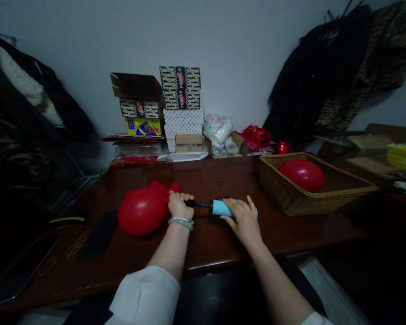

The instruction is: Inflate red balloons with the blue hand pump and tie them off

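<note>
A large inflated red balloon [142, 212] is above the table on the left, with a few small red rounded shapes at its back edge. My left hand [180, 204], wearing bracelets, is closed round the balloon's neck, where the black nozzle end of a hand pump meets it. The blue barrel of the balloon pump [219, 207] points to the right, joined to the nozzle by a thin black rod. Around that barrel my right hand [243, 219] is wrapped, with one finger lifted. The balloon's neck is hidden in my left fingers.
A wicker basket [328, 201] with another red balloon [302, 175] stands on the right. Patterned boxes [181, 88] and plastic bags [218, 128] line the wall. A dark phone [99, 234], yellowish rubber bands [77, 245] and a tablet [22, 268] lie on the left.
</note>
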{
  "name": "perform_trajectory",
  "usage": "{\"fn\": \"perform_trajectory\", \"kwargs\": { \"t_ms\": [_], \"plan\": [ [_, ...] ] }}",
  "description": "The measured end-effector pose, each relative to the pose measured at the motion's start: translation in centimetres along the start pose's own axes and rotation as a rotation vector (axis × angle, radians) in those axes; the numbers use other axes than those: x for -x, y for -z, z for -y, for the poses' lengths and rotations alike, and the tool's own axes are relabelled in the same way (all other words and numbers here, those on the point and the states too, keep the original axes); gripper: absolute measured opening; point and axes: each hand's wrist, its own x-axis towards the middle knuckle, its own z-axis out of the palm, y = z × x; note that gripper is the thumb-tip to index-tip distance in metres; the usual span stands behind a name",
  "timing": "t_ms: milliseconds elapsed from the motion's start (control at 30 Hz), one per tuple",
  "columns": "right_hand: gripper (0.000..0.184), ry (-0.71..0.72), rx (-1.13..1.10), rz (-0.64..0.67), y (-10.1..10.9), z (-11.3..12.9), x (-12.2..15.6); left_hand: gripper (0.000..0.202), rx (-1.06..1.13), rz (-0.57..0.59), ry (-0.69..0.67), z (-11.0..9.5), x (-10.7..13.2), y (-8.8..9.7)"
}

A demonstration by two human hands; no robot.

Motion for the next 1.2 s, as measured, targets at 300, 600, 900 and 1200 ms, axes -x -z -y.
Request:
{"fn": "perform_trajectory", "kwargs": {
  "t_ms": [300,600,900,1200],
  "plan": [
    [0.044,0.036,0.048,-0.001,1.5,-2.8,0.7,0.041,0.033,-0.029,0.012,-1.7,-1.0,1.0],
    [0.046,0.054,0.024,0.004,-0.2,-1.2,0.7,0.043,0.029,-0.028,0.022,1.7,0.9,0.8],
    [0.044,0.093,0.043,0.006,-0.9,-0.2,0.7,0.046,0.045,-0.046,0.015,2.6,2.0,0.9],
    [0.048,0.172,0.096,-0.059,-0.7,-1.3,0.7,0.045,0.127,-0.060,0.003,-0.4,0.4,1.8]
  ]
}}
